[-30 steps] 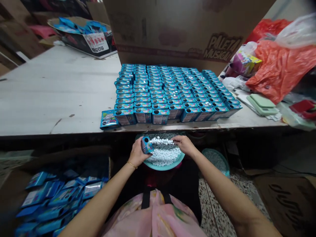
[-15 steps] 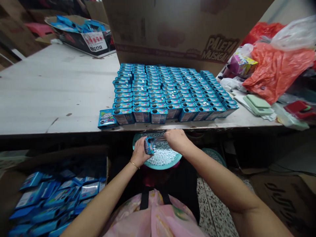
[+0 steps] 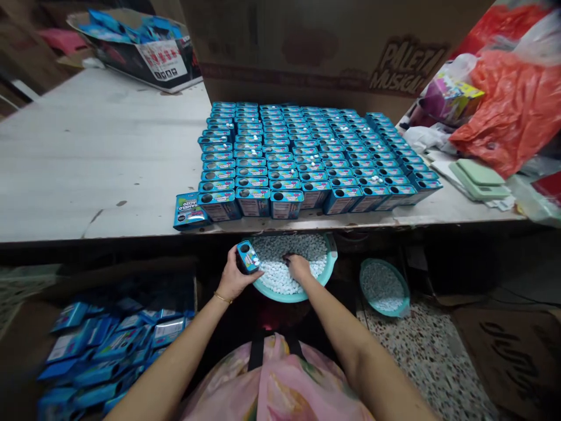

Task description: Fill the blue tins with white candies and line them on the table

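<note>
My left hand (image 3: 233,275) holds a small blue box (image 3: 248,257) at the left rim of a teal basin (image 3: 329,270). The box's top faces up, with a dark round opening and a few white pieces on it. White candies (image 3: 280,278) fill the basin. Inside it, my right hand (image 3: 298,268) is closed on a dark object among the candies, too small and half buried to name. Rows of upright blue boxes (image 3: 286,204) stand on the white table (image 3: 109,175) beyond, some with white pieces on top.
A large carton (image 3: 307,52) stands behind the rows. Blue boxes lie in a carton (image 3: 196,292) at lower left. A smaller teal basin (image 3: 405,286) is at right. Plastic bags (image 3: 508,105) and a green scale (image 3: 480,178) sit on the table's right.
My right hand has moved away from the held box and down into the candies. My left hand has shifted left with the box, which is now more upright. The view has shifted slightly.
</note>
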Demonstrator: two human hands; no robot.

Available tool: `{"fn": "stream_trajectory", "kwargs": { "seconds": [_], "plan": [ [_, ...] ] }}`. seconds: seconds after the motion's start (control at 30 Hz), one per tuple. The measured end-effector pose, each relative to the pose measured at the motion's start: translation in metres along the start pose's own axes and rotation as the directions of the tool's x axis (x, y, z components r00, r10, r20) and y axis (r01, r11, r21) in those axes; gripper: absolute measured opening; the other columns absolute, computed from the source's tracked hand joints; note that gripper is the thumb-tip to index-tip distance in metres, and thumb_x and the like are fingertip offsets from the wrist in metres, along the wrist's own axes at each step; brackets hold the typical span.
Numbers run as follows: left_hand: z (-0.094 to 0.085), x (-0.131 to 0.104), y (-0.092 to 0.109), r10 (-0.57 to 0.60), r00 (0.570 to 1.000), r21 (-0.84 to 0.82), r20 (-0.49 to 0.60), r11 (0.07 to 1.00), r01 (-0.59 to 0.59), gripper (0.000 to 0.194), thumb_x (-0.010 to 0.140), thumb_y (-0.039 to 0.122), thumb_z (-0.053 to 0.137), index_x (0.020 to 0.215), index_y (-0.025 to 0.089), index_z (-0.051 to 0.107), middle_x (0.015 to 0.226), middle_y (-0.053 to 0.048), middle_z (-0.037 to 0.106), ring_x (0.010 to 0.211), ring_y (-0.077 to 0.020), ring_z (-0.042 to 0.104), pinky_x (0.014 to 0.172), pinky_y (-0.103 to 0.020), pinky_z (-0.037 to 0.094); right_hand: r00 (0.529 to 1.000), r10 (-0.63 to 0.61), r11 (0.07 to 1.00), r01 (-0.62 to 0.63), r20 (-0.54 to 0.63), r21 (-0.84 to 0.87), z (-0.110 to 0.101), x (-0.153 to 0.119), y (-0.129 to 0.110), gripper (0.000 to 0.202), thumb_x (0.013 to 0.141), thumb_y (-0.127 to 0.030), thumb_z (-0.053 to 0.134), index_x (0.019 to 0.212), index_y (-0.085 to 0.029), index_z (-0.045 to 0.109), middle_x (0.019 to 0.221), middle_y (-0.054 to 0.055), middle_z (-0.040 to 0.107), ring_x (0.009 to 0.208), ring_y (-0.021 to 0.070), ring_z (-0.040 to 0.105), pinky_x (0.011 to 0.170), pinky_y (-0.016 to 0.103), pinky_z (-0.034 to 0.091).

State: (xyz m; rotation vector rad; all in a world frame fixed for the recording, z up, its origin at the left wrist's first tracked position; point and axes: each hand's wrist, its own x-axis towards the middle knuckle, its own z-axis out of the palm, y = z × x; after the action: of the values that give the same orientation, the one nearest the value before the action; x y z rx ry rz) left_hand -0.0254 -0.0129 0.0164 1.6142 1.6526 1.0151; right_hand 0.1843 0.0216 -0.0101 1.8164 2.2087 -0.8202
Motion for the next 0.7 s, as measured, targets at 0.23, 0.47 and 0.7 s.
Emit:
{"fn": "stream_trajectory", "kwargs": {
  "seconds": [0.23, 0.47, 0.7],
  "plan": [
    [-0.003, 0.001, -0.003, 0.019, 1.000, -0.001, 0.001, 1.000, -0.019, 0.088, 0.051, 0.037, 0.073, 0.123, 0.019, 0.026, 0.116, -0.009, 0.046, 0.106, -0.0249, 0.049, 0.091, -0.041, 0.038, 0.983, -0.021, 0.975, 0.060, -0.182, 0.213, -0.013, -0.010, 0.042, 0.030, 0.083, -0.022, 0.039, 0.104, -0.022, 0.059, 0.100, 0.001, 0.064, 0.090, 0.0135, 0.056, 0.076, 0.021, 0.040],
    [0.012, 0.004, 0.008, 0.134, 0.990, 0.193, 0.038, 0.971, -0.139, 0.091, 0.046, 0.037, 0.074, 0.123, 0.019, 0.030, 0.117, -0.010, 0.045, 0.109, -0.0271, 0.045, 0.094, -0.041, 0.036, 0.948, -0.136, 0.945, 0.211, -0.287, 0.251, -0.073, -0.046, 0.047, 0.027, 0.080, -0.024, 0.043, 0.098, -0.026, 0.062, 0.092, -0.001, 0.066, 0.086, 0.0141, 0.057, 0.072, 0.022, 0.041],
    [0.029, 0.007, 0.018, 0.250, 0.957, 0.275, 0.145, 0.919, -0.282, 0.092, 0.048, 0.032, 0.073, 0.126, 0.018, 0.027, 0.120, -0.011, 0.042, 0.113, -0.0293, 0.040, 0.095, -0.044, 0.033, 0.968, -0.195, 0.960, 0.154, -0.161, -0.233, -0.132, -0.068, 0.007, 0.030, 0.079, -0.019, 0.038, 0.093, -0.029, 0.063, 0.101, 0.002, 0.063, 0.095, 0.0176, 0.055, 0.074, 0.026, 0.038]
  ]
}}
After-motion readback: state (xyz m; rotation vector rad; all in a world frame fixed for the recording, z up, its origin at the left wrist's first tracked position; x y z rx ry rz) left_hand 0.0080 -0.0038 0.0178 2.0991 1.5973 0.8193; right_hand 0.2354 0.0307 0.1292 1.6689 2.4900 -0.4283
